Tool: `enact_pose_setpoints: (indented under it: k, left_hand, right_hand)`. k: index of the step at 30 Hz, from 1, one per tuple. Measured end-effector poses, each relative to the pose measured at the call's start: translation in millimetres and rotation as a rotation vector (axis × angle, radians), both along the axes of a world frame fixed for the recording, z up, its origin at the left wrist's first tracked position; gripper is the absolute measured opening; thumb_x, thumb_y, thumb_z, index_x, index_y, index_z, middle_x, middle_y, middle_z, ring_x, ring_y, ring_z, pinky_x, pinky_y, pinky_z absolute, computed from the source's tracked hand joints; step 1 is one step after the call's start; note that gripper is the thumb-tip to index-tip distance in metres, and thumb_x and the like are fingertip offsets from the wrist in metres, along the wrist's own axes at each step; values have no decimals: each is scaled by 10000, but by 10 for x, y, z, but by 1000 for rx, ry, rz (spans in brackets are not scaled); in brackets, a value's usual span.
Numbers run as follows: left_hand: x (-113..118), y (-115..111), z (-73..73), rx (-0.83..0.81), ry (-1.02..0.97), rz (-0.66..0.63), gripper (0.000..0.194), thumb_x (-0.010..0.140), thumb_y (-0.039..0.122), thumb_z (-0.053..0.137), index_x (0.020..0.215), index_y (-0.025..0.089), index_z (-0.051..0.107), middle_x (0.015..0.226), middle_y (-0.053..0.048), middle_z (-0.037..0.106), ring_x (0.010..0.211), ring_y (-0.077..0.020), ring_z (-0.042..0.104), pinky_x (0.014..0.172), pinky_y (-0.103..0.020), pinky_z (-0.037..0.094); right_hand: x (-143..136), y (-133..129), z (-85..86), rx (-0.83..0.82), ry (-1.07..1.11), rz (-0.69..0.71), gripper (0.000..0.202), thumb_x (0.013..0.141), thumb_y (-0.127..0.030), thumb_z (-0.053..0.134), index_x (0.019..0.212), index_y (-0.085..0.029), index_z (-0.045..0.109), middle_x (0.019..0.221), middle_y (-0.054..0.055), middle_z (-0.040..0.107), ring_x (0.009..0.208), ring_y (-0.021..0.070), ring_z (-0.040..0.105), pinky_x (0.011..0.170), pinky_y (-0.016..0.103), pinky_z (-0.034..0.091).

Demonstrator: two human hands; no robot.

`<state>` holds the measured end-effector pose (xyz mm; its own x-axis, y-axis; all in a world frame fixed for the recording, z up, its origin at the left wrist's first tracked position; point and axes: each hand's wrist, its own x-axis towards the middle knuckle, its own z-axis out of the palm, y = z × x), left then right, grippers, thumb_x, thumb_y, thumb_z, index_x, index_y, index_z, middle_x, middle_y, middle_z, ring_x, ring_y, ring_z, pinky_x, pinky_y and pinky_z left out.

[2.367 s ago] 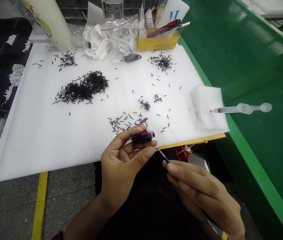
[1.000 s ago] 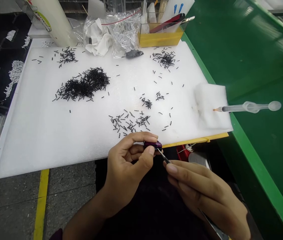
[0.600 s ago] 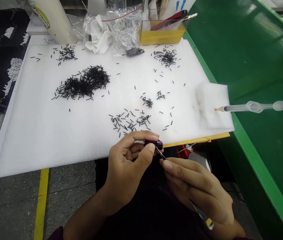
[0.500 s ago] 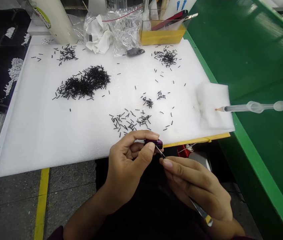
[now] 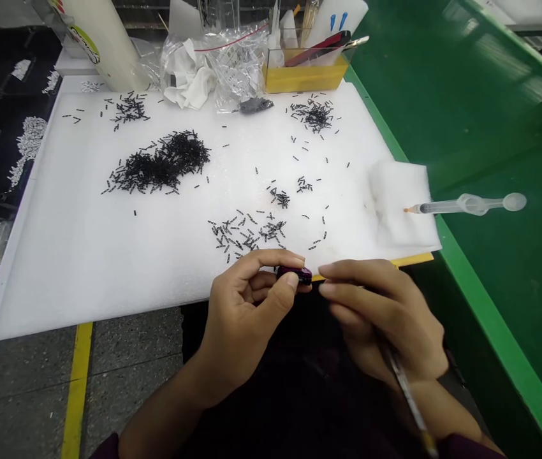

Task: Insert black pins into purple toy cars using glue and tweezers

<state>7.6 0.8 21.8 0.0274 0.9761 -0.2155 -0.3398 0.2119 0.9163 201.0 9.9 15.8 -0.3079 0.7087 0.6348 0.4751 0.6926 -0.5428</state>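
Note:
My left hand point(image 5: 247, 319) grips a small glossy dark purple part point(image 5: 294, 275) between thumb and fingers, above the front edge of the white foam sheet point(image 5: 70, 268). Just right of it is my right hand point(image 5: 386, 312), slightly blurred, its thumb and forefinger stretched toward the part without touching it. Metal tweezers point(image 5: 402, 379) with a yellow end lie tucked in that hand, pointing back toward my wrist; their tips are hidden. Beyond my left hand lie loose small black pieces point(image 5: 247, 233) on the foam.
A big heap of black pieces point(image 5: 161, 162) and smaller clusters lie farther back. A syringe point(image 5: 472, 204) rests on a foam block point(image 5: 400, 223) at right. Behind are a plastic bag point(image 5: 240, 67), a yellow-based tool box point(image 5: 304, 80) and a bottle point(image 5: 108, 44). A green surface point(image 5: 500, 140) borders the right.
My right hand has drawn the tweezers away from the purple part and swung them back into its palm. Its fingertips have risen beside the part. My left hand stays put.

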Motion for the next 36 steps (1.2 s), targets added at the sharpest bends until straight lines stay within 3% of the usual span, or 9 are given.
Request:
enact_pose_setpoints:
  k: [4, 9, 14, 17, 21, 25, 29, 32, 36]
  left_hand:
    - [2, 30, -4, 63, 64, -15, 63, 1014, 249, 782, 1039, 265, 837, 1094, 12, 844, 915, -130, 809, 771, -157, 653]
    - [-42, 21, -55, 98, 62, -85, 116, 1057, 298, 744, 1144, 284, 818, 1164, 11, 829, 995, -116, 788, 886, -154, 639]
    - [-54, 9, -179, 182, 27, -174, 305, 1063, 260, 738, 1354, 352, 742, 1439, 13, 755, 1137, -121, 774, 1006, -185, 629]
    - [-30, 43, -194, 265, 158, -128, 243, 1067, 221, 728, 1292, 302, 771, 1309, 10, 817, 1004, -78, 796, 936, -125, 631]
    - [-44, 67, -101, 330, 278, -115, 203, 1069, 236, 727, 1255, 280, 796, 1070, 30, 849, 872, -71, 823, 858, -97, 646]
    - [-45, 37, -3, 334, 374, -85, 190, 1080, 239, 710, 1240, 278, 806, 953, 50, 851, 786, -75, 838, 809, -88, 656]
    - [8, -9, 46, 356, 408, -41, 154, 1074, 206, 716, 1198, 245, 797, 1124, 37, 873, 786, -63, 844, 790, -64, 648]
    - [26, -39, 72, 328, 419, -34, 152, 1077, 214, 716, 1207, 250, 786, 1123, 49, 871, 773, -55, 842, 773, -56, 645]
    - [24, -61, 86, 288, 435, -14, 147, 1066, 213, 730, 1201, 239, 783, 1099, 50, 869, 745, -55, 838, 739, -52, 644]
  right_hand:
    - [-143, 138, -36, 175, -57, 46, 290, 930, 5, 771, 1192, -118, 756, 1136, 141, 812, 947, 200, 785, 750, 328, 683]
    - [-112, 129, -115, 204, -47, 37, 317, 925, 40, 751, 1213, -90, 768, 1182, 158, 816, 986, 221, 783, 748, 368, 695]
    - [-100, 154, -92, 155, 1, 19, 334, 906, 58, 766, 1195, -111, 768, 1130, 152, 811, 971, 219, 783, 759, 374, 678]
    - [-89, 174, -88, 125, 30, 20, 367, 897, 50, 783, 1213, -134, 765, 1137, 137, 808, 983, 221, 782, 776, 376, 675]
    - [-65, 171, -93, 111, 56, 20, 484, 898, 18, 804, 1337, -173, 732, 1162, 105, 805, 986, 218, 773, 753, 372, 671]
    - [-63, 131, -97, 165, 29, -6, 417, 914, 5, 790, 1300, -151, 757, 1166, 110, 796, 971, 200, 758, 772, 348, 657]
    - [-73, 79, -67, -9, 135, 28, 429, 916, 13, 782, 1295, -187, 758, 1195, 65, 781, 1040, 174, 738, 852, 324, 640]
    - [-85, 52, -12, -203, 292, 43, 423, 922, -4, 789, 1277, -233, 762, 1175, 28, 778, 1050, 157, 734, 849, 302, 621]
    - [-122, 42, 57, -285, 369, 16, 306, 947, -45, 782, 1185, -237, 783, 1122, 20, 787, 1026, 157, 747, 860, 309, 607]
